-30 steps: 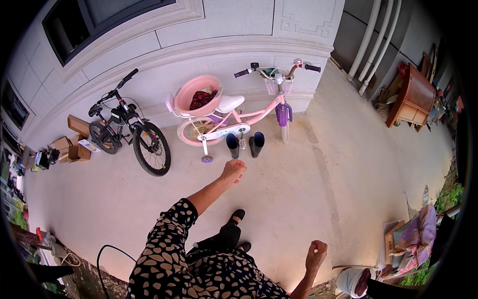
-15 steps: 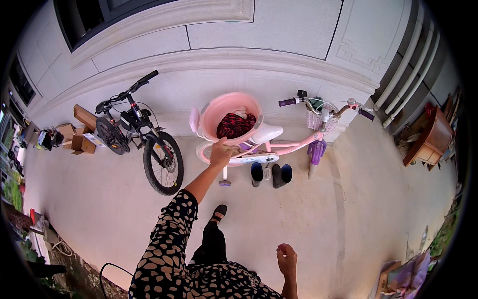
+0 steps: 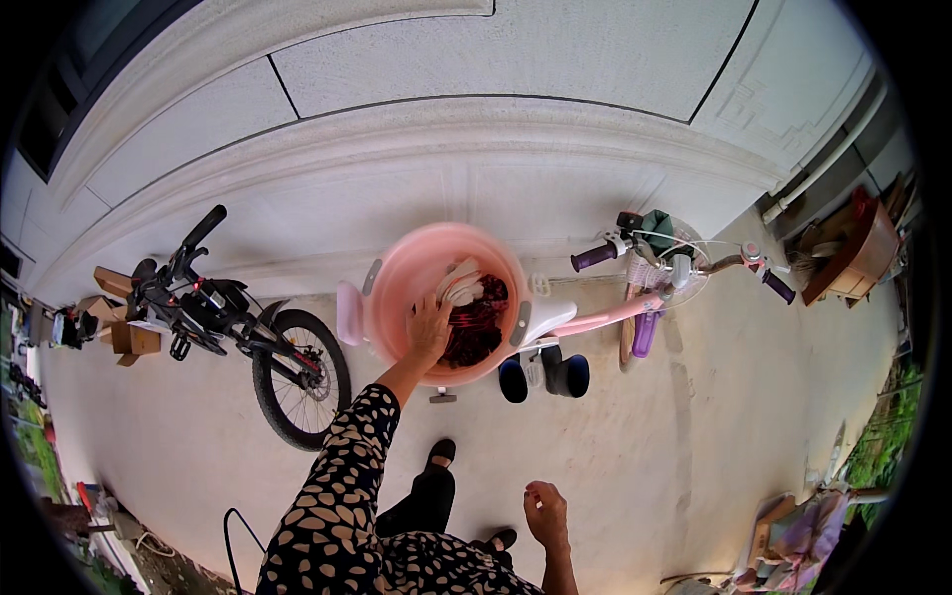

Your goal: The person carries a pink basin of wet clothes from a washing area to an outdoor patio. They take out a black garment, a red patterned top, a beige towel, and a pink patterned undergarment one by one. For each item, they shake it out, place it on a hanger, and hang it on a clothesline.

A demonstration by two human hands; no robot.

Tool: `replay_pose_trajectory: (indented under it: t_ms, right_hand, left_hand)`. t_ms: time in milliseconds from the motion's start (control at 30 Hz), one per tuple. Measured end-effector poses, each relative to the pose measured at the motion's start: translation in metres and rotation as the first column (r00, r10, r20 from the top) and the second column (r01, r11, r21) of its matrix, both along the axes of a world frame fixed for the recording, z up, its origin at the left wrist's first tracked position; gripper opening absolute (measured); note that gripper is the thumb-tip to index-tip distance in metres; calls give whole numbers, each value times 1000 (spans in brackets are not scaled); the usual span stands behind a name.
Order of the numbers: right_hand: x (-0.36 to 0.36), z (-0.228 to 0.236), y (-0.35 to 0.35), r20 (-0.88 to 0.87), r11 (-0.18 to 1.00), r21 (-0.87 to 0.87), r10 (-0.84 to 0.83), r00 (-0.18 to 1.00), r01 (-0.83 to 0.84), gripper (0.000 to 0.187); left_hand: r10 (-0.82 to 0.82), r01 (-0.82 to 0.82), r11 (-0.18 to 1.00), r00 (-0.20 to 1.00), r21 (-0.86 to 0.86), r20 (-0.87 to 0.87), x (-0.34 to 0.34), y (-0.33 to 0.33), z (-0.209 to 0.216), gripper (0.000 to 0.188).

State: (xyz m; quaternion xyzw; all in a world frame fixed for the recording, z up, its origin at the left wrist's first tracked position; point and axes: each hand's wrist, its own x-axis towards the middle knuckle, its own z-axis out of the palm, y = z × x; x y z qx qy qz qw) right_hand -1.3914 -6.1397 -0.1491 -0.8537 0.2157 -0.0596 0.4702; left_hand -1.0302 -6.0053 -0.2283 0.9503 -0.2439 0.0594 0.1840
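A large pink basin rests on the rear of a pink child's bicycle beside the wall. My left hand reaches down into it with fingers stretched out, next to a crumpled pale cloth. Dark red and black patterned fabric lies bunched beside that cloth. My fingertips seem to be at the cloth's edge, with nothing visibly gripped. My right hand hangs low in front of my body, its fingers curled in a loose fist with nothing seen in it.
Left of the basin stands a dark bicycle, its front wheel toward me. A pair of dark boots is on the floor below the pink bicycle. Cardboard boxes sit at far left. A brown wooden piece leans at far right.
My left hand has gone from the basin's near rim to inside it, by the pale cloth. I have come closer to the basin. The right hand stays low and curled.
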Motion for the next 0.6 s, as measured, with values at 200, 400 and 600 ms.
replay_pose_trajectory:
  t_ms: [200, 400, 600]
  right_hand:
    - [11, 6, -13, 28, 1000, 5, -22, 999, 22, 11]
    - [3, 25, -33, 80, 996, 55, 64, 995, -68, 14]
    - [4, 98, -71, 196, 984, 125, 103, 975, -129, 42]
  left_hand:
    - [-5, -93, 806, 987, -585, -163, 10, 23, 22, 30]
    - [-341, -290, 90, 890, -953, -303, -2, 30, 178, 20]
    - [-644, -339, -210, 754, -917, -131, -74, -13, 339, 32]
